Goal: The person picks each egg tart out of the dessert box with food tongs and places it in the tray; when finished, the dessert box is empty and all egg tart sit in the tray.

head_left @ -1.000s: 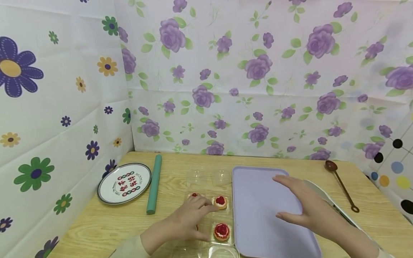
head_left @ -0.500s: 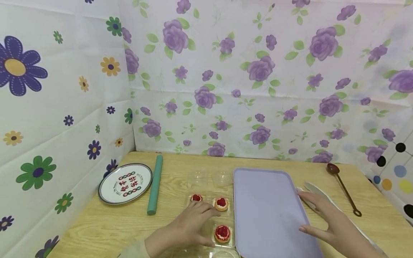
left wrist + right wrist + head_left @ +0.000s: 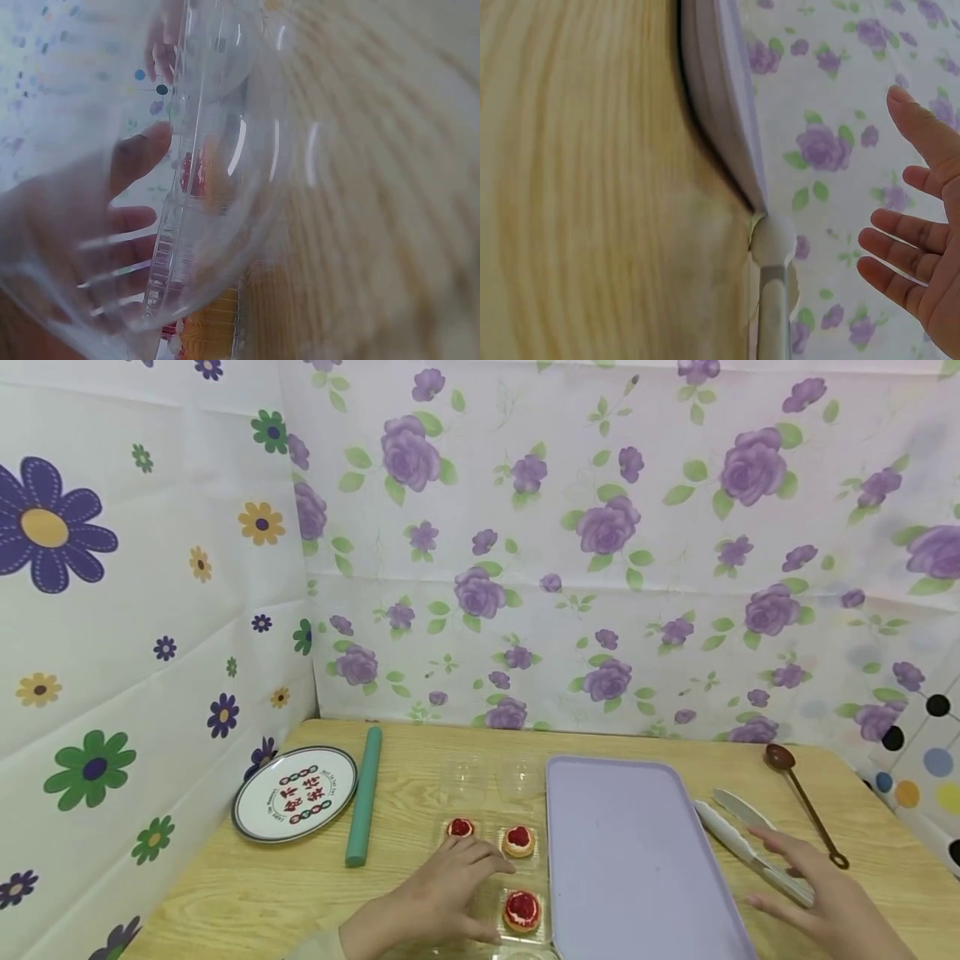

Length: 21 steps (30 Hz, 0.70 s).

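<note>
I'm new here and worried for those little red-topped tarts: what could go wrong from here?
Perhaps two things. The left hand is low over the clear container, close to the red-topped tarts, so a finger might smear a topping. The right hand is near the tongs but not gripping them; their arms are spread, so a careless grab could catch just one arm or knock them against the lilac tray.

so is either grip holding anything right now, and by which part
Nothing, as far as shows: the right grip is by the tongs and the left grip over the box, neither pinching anything; whether the left touches the box is unclear.
</note>
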Each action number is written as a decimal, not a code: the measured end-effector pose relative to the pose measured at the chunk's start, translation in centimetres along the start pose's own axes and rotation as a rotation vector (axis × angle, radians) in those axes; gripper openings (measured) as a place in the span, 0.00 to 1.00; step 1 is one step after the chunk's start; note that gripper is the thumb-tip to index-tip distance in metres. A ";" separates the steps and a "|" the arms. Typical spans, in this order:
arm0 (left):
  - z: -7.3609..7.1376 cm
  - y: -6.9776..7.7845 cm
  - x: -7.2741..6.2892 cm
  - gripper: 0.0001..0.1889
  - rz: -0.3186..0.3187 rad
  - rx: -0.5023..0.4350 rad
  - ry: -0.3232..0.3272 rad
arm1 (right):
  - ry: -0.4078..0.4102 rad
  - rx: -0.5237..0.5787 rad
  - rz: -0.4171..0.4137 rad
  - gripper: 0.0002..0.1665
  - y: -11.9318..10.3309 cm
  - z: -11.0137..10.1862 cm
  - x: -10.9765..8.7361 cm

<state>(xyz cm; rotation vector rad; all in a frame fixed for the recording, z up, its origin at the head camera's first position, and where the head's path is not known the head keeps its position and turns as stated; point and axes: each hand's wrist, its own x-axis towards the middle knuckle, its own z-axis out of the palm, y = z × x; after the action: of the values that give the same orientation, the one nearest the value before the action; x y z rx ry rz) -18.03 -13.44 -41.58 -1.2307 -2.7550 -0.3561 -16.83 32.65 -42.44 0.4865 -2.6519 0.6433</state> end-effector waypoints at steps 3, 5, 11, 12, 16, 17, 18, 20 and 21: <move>0.2 0.1 0.0 0.37 0.012 0.011 0.017 | -0.017 -0.031 0.043 0.45 1.1 -0.1 -0.3; 0.3 0.0 -0.1 0.37 0.028 0.013 0.027 | -0.034 -0.038 0.080 0.44 1.7 -0.2 -0.3; 0.3 -0.2 0.0 0.36 0.044 -0.014 0.012 | -0.073 -0.046 0.161 0.43 3.3 -0.7 -0.2; 0.2 -0.2 0.0 0.36 0.042 -0.018 0.008 | -0.080 -0.048 0.172 0.43 3.6 -0.7 -0.1; 0.0 -0.2 -0.1 0.35 0.041 -0.029 0.005 | -0.127 -0.061 0.223 0.44 4.6 -0.9 -0.1; 0.0 -0.2 -0.1 0.35 0.042 -0.035 0.004 | -0.137 -0.070 0.239 0.44 4.8 -0.9 -0.2; 0.0 -0.2 -0.1 0.35 0.041 -0.040 0.004 | -0.153 -0.078 0.253 0.45 5.1 -0.9 -0.2; 0.0 -0.2 -0.2 0.36 0.035 -0.048 0.007 | -0.181 -0.097 0.282 0.46 5.5 -0.9 -0.3; 0.1 -0.3 -0.3 0.36 0.027 -0.051 0.010 | -0.194 -0.108 0.295 0.47 5.7 -0.9 -0.3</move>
<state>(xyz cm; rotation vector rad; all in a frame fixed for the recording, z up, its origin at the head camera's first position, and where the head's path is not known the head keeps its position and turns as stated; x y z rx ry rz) -18.05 -13.78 -41.73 -1.2735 -2.7343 -0.4317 -18.69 37.91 -43.89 0.1314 -2.9551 0.5552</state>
